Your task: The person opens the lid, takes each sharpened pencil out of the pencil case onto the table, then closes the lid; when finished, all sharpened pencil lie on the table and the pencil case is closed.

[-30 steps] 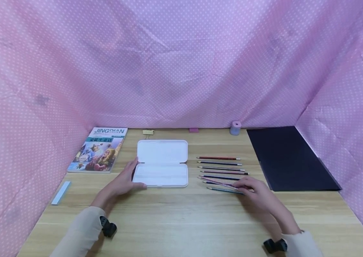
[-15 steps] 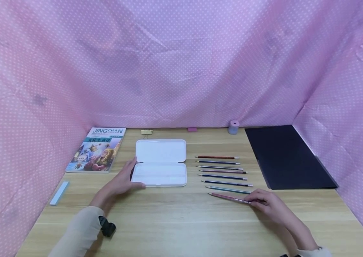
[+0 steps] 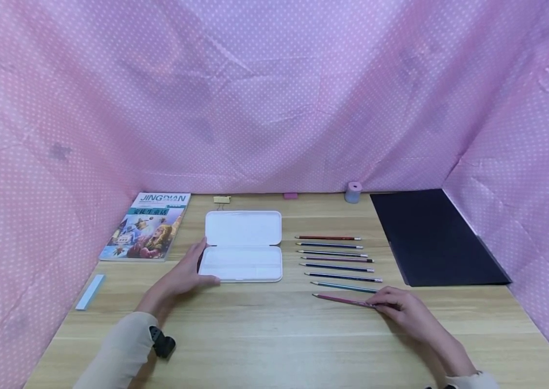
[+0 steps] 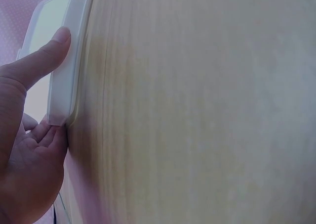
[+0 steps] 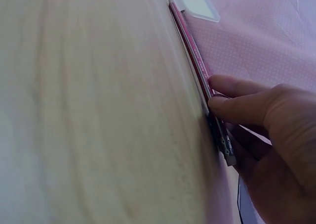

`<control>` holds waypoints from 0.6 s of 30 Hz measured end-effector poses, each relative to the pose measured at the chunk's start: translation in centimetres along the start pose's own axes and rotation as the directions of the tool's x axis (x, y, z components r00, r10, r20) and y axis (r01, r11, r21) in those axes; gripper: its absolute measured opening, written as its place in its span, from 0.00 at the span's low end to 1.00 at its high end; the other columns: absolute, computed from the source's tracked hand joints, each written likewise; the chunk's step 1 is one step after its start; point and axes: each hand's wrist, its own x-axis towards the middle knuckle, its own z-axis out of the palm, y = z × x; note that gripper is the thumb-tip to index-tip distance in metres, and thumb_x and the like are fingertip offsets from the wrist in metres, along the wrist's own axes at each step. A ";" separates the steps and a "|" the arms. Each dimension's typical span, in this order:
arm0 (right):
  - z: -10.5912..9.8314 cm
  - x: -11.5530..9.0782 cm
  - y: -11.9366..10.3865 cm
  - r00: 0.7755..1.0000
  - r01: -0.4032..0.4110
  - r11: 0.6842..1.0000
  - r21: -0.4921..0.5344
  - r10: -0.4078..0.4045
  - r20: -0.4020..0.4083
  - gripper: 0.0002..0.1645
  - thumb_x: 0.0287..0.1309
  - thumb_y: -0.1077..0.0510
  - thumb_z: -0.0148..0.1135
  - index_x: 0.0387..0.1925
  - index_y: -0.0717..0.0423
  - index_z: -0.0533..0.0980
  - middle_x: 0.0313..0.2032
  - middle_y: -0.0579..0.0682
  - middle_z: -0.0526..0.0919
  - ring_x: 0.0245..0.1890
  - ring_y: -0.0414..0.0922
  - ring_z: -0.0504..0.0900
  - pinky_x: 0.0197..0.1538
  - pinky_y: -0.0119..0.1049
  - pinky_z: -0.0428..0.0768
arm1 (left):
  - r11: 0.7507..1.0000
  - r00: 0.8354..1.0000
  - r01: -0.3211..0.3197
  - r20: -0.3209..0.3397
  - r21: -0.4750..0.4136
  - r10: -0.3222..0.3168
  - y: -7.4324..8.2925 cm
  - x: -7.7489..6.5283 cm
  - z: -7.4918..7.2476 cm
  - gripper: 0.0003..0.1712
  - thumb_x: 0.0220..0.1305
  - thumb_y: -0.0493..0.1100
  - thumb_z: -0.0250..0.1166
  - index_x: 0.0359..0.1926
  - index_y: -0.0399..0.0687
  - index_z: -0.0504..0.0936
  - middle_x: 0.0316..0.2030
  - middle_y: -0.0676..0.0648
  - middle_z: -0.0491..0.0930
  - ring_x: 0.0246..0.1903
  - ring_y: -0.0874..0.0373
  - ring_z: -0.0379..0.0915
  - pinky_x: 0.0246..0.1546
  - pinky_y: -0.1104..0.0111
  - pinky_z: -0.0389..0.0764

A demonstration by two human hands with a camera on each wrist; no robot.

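A white pencil case [image 3: 241, 265] lies unfolded on the table, lid back, with nothing in its tray. My left hand [image 3: 185, 273] grips its left end, the thumb on the front edge and the fingers at the side; the left wrist view shows the thumb [image 4: 47, 56] against the wall. On the right, my right hand [image 3: 402, 310] pinches a dark red pencil [image 3: 342, 299] near its blunt end, low over the table. Just beyond it lies a teal pencil [image 3: 342, 286], first of a row of several pencils [image 3: 336, 267], tips pointing left. In the right wrist view thumb and fingertips hold the red pencil [image 5: 195, 56].
A magazine [image 3: 148, 229] and a pale blue strip [image 3: 90, 292] lie at the left. Along the back stand a binder clip [image 3: 222, 200], a small pink block [image 3: 291, 196] and a pink-and-blue sharpener-like thing [image 3: 353, 193]. A black sheet [image 3: 436, 237] covers the right rear.
My right hand has carried the dark red pencil from across the row to the near side, then lowered it slightly leftward. The left hand has stayed on the pencil case.
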 end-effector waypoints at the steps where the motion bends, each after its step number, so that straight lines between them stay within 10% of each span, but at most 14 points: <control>1: 0.0 0.0 0.0 1.000 -0.005 1.000 -0.008 0.005 -0.003 0.20 0.44 0.71 0.67 0.36 0.45 0.84 0.35 0.40 0.82 0.36 0.36 0.79 0.43 0.15 0.69 | 1.000 1.000 0.000 -0.001 0.001 0.000 0.0 0.0 0.0 0.71 0.39 0.68 0.70 0.72 0.53 0.33 0.70 0.41 0.41 0.68 0.41 0.38 0.64 0.44 0.46; 18: 0.3 0.2 0.3 0.999 0.013 0.996 -0.085 -0.016 -0.032 0.21 0.41 0.72 0.68 0.35 0.44 0.84 0.35 0.38 0.82 0.37 0.36 0.79 0.45 0.13 0.67 | 1.000 1.000 0.001 -0.001 0.007 -0.001 0.1 0.0 0.0 0.70 0.40 0.67 0.70 0.72 0.53 0.32 0.70 0.41 0.41 0.68 0.42 0.38 0.64 0.44 0.45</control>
